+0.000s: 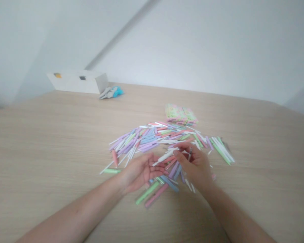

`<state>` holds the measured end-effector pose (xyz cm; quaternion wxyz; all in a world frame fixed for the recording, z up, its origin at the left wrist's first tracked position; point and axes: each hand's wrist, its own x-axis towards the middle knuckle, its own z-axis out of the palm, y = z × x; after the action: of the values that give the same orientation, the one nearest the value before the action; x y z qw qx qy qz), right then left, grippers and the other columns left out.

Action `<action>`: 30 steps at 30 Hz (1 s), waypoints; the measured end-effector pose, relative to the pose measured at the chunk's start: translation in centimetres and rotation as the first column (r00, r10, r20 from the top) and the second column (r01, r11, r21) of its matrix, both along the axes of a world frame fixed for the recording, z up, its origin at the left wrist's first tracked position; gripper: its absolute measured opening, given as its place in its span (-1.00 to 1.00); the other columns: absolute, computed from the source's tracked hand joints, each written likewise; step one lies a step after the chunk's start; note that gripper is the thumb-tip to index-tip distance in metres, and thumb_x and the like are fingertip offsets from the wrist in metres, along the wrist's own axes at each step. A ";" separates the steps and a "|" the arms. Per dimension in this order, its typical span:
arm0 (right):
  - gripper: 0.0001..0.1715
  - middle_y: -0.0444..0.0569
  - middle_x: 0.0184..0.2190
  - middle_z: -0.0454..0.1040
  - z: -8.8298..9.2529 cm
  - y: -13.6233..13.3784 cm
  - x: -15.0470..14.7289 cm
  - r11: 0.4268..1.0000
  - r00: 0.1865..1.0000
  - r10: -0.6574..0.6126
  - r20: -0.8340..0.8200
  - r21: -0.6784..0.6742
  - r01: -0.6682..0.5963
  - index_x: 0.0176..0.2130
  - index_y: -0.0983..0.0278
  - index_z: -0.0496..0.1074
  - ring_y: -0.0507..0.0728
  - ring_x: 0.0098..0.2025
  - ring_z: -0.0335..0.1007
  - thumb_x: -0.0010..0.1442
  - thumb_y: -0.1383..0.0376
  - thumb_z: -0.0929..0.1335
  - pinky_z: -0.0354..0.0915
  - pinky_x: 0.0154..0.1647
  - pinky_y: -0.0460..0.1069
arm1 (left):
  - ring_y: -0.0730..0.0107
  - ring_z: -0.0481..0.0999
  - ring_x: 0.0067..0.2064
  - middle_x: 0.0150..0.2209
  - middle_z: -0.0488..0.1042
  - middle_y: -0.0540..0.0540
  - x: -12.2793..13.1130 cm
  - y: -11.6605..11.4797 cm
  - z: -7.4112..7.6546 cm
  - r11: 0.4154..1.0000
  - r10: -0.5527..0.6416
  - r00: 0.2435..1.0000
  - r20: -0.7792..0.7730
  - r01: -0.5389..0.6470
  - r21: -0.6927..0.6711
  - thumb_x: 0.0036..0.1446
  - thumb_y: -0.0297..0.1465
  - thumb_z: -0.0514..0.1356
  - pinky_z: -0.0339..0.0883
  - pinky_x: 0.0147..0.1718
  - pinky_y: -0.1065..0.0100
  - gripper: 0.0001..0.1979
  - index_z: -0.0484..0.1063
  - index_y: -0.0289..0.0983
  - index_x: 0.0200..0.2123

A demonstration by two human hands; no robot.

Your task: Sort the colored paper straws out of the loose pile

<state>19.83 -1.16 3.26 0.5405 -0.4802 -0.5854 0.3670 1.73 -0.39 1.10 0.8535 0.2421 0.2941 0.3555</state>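
My right hand (195,165) pinches a slim white pen piece (167,155) between thumb and fingers; its thin end points left, over the fingers of my left hand. A small silvery piece (190,153) shows at the right fingers; I cannot tell what it is. My left hand (140,172) lies palm up with its fingers stretched out and apart, and whether it touches the white piece is unclear. Under and around both hands is a loose heap of pastel pen parts (149,138), purple, green, blue, coral and white. A green barrel (147,193) and a pink barrel (156,195) lie nearest me.
Behind the heap stand stacked pastel packets (181,114). A white box (77,82) with two cut-outs sits at the back left, a grey and blue glove-like bundle (111,92) beside it. Several green and white sticks (222,150) lie at the heap's right, on the wooden table (53,135).
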 end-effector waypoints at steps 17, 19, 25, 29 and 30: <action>-0.79 -0.33 -0.69 0.07 0.5 1.3 0.5 0.996 0.896 -0.020 -0.444 -0.086 -0.021 -0.33 0.25 0.37 -0.15 -0.74 -0.20 0.04 0.23 0.43 -0.21 -0.78 -0.19 | 0.54 0.48 -0.57 -0.52 0.52 -0.17 -0.4 -0.4 0.3 0.992 0.003 1.000 -0.011 -0.002 0.126 0.17 -0.59 0.11 0.38 -0.60 0.60 -0.85 0.49 -0.48 -0.27; -0.82 -0.33 -0.70 0.06 0.6 1.3 0.5 0.997 0.879 -0.024 -0.477 -0.072 -0.012 -0.34 0.25 0.37 -0.15 -0.73 -0.20 0.04 0.26 0.43 -0.23 -0.77 -0.20 | 0.56 0.47 -0.60 -0.54 0.51 -0.15 -0.4 -0.3 0.5 0.992 0.007 1.000 -0.023 -0.004 0.123 0.18 -0.58 0.10 0.37 -0.63 0.61 -0.85 0.48 -0.47 -0.29; -0.80 -0.32 -0.68 0.07 1.0 1.0 0.4 0.999 0.892 -0.014 -0.451 -0.049 -0.009 -0.34 0.24 0.35 -0.15 -0.73 -0.19 0.04 0.23 0.42 -0.23 -0.77 -0.20 | 0.54 0.45 -0.62 -0.54 0.49 -0.13 -0.5 -0.2 0.4 0.997 0.007 0.998 -0.058 -0.003 0.082 0.18 -0.56 0.10 0.35 -0.68 0.59 -0.86 0.46 -0.45 -0.27; -0.81 -0.29 -0.64 0.13 1.2 0.9 0.6 0.999 0.908 -0.054 -0.416 -0.018 0.051 -0.33 0.23 0.36 -0.15 -0.73 -0.18 0.05 0.21 0.41 -0.21 -0.78 -0.19 | 0.55 0.44 -0.62 -0.55 0.46 -0.09 -0.6 -0.3 0.3 0.996 0.003 0.999 -0.038 0.001 0.093 0.14 -0.57 0.12 0.32 -0.68 0.59 -0.88 0.46 -0.45 -0.29; -0.82 -0.28 -0.63 0.16 1.3 1.0 0.7 0.998 0.904 -0.061 -0.422 -0.017 0.059 -0.33 0.23 0.36 -0.15 -0.73 -0.18 0.05 0.22 0.41 -0.22 -0.77 -0.19 | 0.55 0.45 -0.62 -0.56 0.45 -0.08 -0.6 -0.3 0.3 0.996 0.007 1.000 -0.026 -0.004 0.093 0.13 -0.58 0.13 0.31 -0.68 0.60 -0.89 0.46 -0.45 -0.30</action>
<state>20.55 -0.19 4.52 0.6645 -0.4081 -0.4389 0.4464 1.12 -0.69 1.44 0.8364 0.2855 0.2893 0.3679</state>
